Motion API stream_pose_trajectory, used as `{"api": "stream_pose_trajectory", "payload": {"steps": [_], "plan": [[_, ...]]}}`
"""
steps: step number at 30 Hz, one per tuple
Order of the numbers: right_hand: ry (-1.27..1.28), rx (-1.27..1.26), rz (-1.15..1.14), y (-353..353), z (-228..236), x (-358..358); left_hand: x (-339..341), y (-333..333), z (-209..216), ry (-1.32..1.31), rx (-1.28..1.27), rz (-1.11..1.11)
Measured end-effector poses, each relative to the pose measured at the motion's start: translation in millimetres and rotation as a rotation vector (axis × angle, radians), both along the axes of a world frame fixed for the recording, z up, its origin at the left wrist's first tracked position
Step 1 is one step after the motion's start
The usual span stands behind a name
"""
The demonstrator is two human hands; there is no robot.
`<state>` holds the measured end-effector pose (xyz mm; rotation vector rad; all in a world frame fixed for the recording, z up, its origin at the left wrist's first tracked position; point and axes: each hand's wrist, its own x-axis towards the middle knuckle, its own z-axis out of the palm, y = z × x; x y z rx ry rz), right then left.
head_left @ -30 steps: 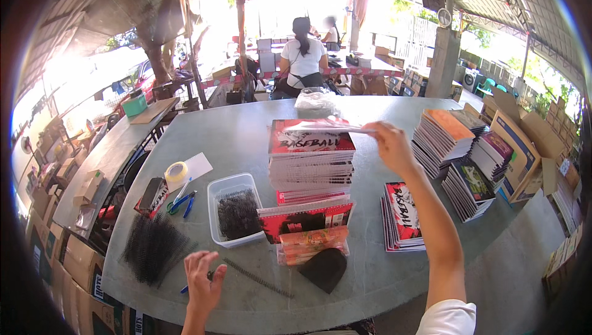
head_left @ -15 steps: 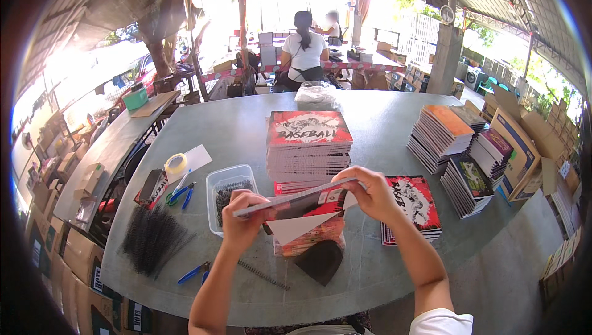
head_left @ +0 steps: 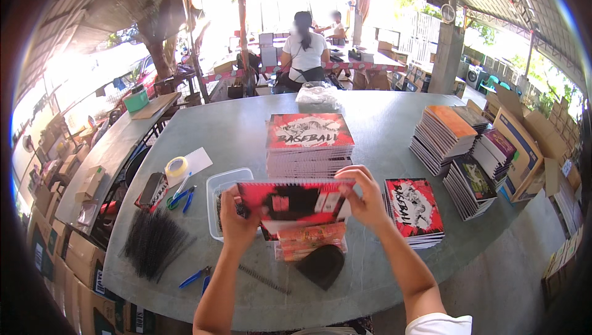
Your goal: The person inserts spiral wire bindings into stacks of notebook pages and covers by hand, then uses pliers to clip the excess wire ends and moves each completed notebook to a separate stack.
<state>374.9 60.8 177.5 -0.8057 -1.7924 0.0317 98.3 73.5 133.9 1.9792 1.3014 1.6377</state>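
Note:
A red and black notebook [head_left: 293, 204] is held up between my two hands, its back cover facing me and its bound edge on top. My left hand [head_left: 239, 223] grips the left side, and my right hand [head_left: 365, 199] pinches the upper right corner. Behind it rises a tall stack of red notebooks [head_left: 309, 132]. Beneath it sits an orange-red patterned bundle [head_left: 311, 245], with a dark rounded flat piece [head_left: 322, 266] in front. A lower pile of the same notebooks [head_left: 414, 206] lies beside my right forearm. One loose black spiral coil [head_left: 264, 278] rests near my left forearm.
Left of my hands are a clear plastic tub [head_left: 213, 202], black spiral coils [head_left: 154, 242], blue-handled cutters [head_left: 195, 277], a tape roll [head_left: 176, 166] and pliers [head_left: 180, 196]. More notebook stacks [head_left: 441, 134] and cardboard boxes [head_left: 521, 150] stand right. A person [head_left: 305, 51] sits beyond the table.
The notebook has turned from nearly edge-on to showing its back cover, and its near side has dropped. Both hands still hold it.

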Motion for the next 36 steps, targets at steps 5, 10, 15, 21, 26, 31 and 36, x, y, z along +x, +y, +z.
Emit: {"api": "stream_pose_trajectory", "payload": {"steps": [5, 10, 15, 21, 26, 31, 36], "plan": [[0.838, -0.322, 0.183, -3.4, -86.1, -26.2, 50.0, -20.8, -33.2, -0.539, -0.208, -0.2], [0.702, -0.431, 0.075, -7.4, -69.8, -22.5, 31.9, -17.8, -22.4, -0.854, -0.311, -0.428], [0.719, -0.432, -0.032, 8.2, -72.1, -37.7, 48.5, -1.1, -21.9, -0.91, -0.391, -0.215], [0.607, -0.326, -0.216, 16.8, -78.5, -16.7, 54.1, -15.4, -25.7, -0.608, -0.137, -0.076], [0.775, -0.298, -0.077, 6.0, -60.9, -47.9, -41.3, -88.1, -81.6, 0.449, 0.056, -0.356], [0.366, -0.153, -0.389, 13.8, -53.4, -28.9, -34.2, -120.8, -97.5, 0.842, 0.028, -0.294], [-0.252, 0.111, -0.205, -14.4, -1.2, -106.3, -59.1, -73.8, -110.3, 0.719, 0.161, -0.274]]}}
